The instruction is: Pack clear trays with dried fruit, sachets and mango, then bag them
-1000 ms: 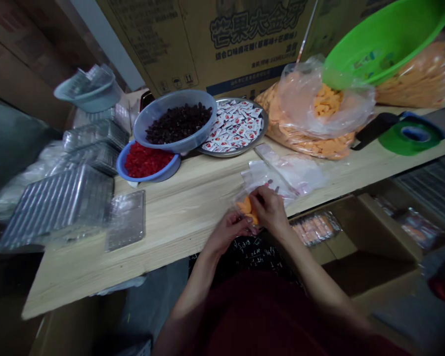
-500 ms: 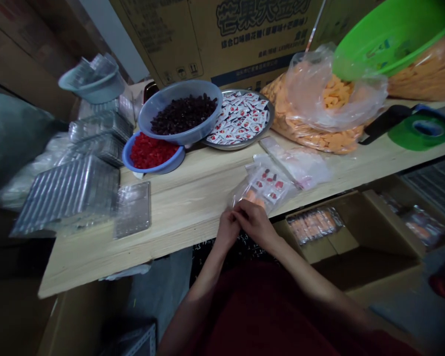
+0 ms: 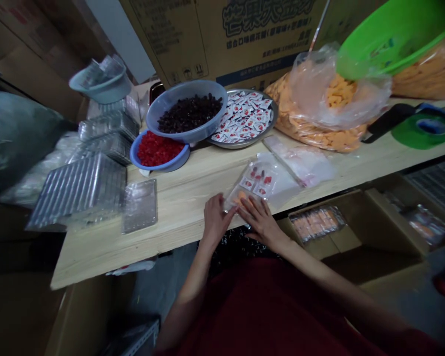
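A clear plastic packet [image 3: 257, 179] lies on the wooden table near its front edge. Through its film show red pieces, dark pieces, small white printed sachets and something orange at the near end. My right hand [image 3: 261, 220] rests on that near end with its fingers spread. At the packet's left corner is my left hand [image 3: 215, 220], its thumb apart from the fingers and touching the edge. Neither hand is closed round anything. Just beyond the packet lies a stack of flat clear bags [image 3: 306, 165].
Behind stand a bowl of dark pieces [image 3: 191, 111], a blue bowl of red pieces [image 3: 159, 149], a metal tray of sachets [image 3: 244, 118] and a bag of orange pieces [image 3: 322, 131]. Clear plastic trays [image 3: 79, 190] are stacked left. Below right sits an open carton [image 3: 378, 232] with filled packets.
My hands were pinched together at the packet's near edge. They have moved apart, fingers spreading, the right one now flat over the packet. The camera view has shifted slightly.
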